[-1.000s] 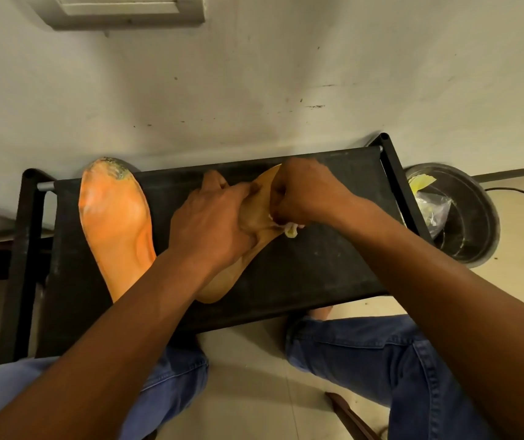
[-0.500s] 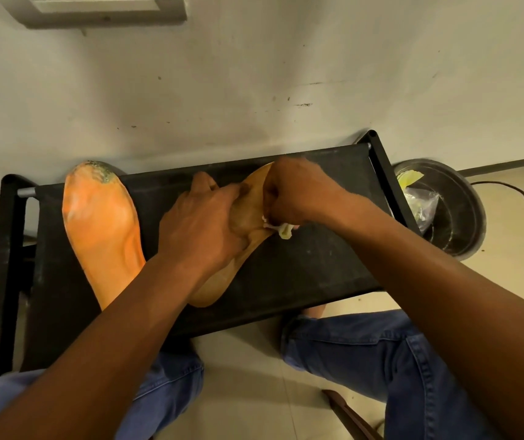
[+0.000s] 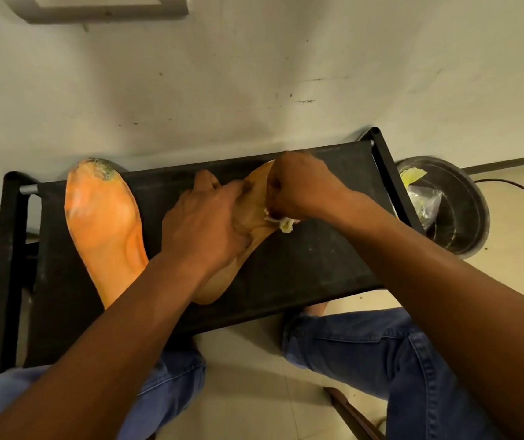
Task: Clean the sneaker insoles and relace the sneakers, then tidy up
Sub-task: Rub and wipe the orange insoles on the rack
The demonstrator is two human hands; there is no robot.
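Observation:
Two insoles lie on a low black table (image 3: 311,265). The bright orange insole (image 3: 102,223) is at the left, its far tip stained dark. The tan insole (image 3: 254,214) lies slanted in the middle. My left hand (image 3: 203,227) presses down on its middle, fingers spread over it toward the toe. My right hand (image 3: 299,185) is curled round a small white wipe (image 3: 283,222) and holds it against the insole's far end. Most of the wipe is hidden inside the fist.
A round metal basin (image 3: 464,223) holding a clear plastic bag and a yellow scrap sits on the floor right of the table. A black cable (image 3: 521,192) runs behind it. The wall is close behind the table. My knees in blue jeans are at the near edge.
My right hand with the wipe has shifted slightly along the far end of the tan insole. My left hand stays pressed on it. The camera has shifted a little.

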